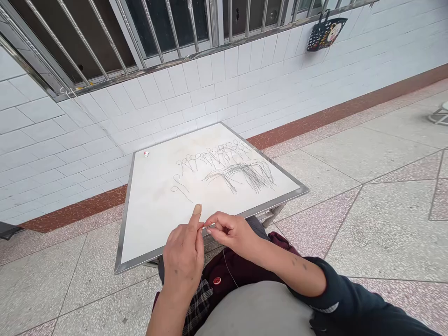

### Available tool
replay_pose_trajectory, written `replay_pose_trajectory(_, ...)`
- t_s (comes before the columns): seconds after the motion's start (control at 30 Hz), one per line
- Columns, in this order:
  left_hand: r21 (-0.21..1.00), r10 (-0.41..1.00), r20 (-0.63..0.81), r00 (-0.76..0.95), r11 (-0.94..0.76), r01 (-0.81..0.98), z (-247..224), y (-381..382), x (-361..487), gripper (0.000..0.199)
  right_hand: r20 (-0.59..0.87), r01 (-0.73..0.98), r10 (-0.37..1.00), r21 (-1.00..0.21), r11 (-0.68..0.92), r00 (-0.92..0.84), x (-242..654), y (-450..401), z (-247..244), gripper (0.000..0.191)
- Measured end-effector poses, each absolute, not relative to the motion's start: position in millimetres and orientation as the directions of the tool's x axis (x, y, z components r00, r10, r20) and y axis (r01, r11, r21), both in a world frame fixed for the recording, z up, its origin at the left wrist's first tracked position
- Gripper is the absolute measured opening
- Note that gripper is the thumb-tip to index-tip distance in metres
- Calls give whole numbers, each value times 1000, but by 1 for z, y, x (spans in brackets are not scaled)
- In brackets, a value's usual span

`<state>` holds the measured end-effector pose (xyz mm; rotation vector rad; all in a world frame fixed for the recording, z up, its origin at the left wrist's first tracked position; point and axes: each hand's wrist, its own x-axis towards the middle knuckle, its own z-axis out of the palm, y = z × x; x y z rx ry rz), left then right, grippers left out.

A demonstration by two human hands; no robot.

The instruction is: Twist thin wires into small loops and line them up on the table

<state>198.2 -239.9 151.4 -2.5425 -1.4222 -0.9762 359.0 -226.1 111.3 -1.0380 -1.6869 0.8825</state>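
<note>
Both hands meet over the near edge of a white table [154, 210]. My left hand [184, 252] points its index finger up, a brownish cover on the tip, while thumb and other fingers pinch a thin thread or wire. Close on its right, my right hand [234, 233] pinches the same thin strand between thumb and index finger. A pale length of it [228, 268] hangs down over my lap. On the tabletop lie a row of looped dark wires [210, 156], a pile of long loose strands [250, 175] and two separate looped pieces [180, 186].
A tiny white and red object [146, 154] sits near the table's far left corner. Behind the table stands a white tiled wall [157, 112] with barred windows. A dark patterned basket [325, 35] hangs from the bars; a stool [441, 113] is at far right.
</note>
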Motion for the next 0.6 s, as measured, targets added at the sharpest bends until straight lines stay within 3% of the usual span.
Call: replay_pose_trajectory(0.6,331,798,519,305,-517,789,152,-239,194,53,297,212,929,-915,342,-219,360,-229,113,18)
